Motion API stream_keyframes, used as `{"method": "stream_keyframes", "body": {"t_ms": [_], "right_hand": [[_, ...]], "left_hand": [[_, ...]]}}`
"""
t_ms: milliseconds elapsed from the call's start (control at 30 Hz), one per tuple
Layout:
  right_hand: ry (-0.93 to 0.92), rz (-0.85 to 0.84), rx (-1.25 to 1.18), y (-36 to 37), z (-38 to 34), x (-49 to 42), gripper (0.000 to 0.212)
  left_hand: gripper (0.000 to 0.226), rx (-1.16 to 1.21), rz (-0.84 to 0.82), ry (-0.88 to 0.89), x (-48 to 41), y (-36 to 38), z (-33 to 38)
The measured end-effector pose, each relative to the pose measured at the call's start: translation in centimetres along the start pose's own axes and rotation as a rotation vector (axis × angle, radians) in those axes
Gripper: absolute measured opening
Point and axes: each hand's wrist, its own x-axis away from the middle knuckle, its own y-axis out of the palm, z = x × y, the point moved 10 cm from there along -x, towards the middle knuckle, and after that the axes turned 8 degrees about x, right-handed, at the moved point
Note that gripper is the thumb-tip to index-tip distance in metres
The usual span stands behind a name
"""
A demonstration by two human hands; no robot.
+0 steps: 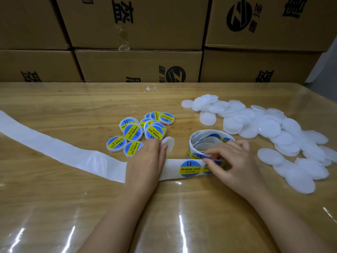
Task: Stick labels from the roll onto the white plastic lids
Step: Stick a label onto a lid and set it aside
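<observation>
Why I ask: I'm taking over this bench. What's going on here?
A person is labelling lids at a wooden table. Their left hand holds a plain round white plastic lid and rests on the white backing strip. Their right hand pinches a round blue-and-yellow label on that strip, beside the loose roll of labels. A cluster of already labelled lids lies beyond the left hand; a heap of unlabelled white lids lies to the right. The held lid has no label yet.

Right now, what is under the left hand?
The left hand rests on the white backing strip, holding a blank lid. What lies on the strip beneath the palm is covered.
</observation>
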Motion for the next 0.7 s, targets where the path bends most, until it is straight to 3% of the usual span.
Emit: {"method": "stream_keyframes", "body": {"t_ms": [133, 333, 533, 700], "right_hand": [[-0.058, -0.043, 0.010, 0.6, -0.8, 0.0, 0.004], [-0.096, -0.035, -0.045, 0.8, -2.0, 0.2, 0.003], [-0.175, -0.086, -0.054, 1.7, -3.3, 0.6, 0.010], [-0.217, -0.122, -0.029, 2.1, -4.7, 0.8, 0.018]], "left_hand": [[0.036, -0.128, 0.076, 0.154, -0.1, -1.0, 1.9], [0.035, 0.014, 0.174, 0.317, 1.1, -1.3, 4.3], [0.027, 0.132, 0.096, 0.178, 0.8, -0.3, 2.9], [0.018, 0.396, 0.027, 0.090, 0.8, 0.6, 1.8]]}}
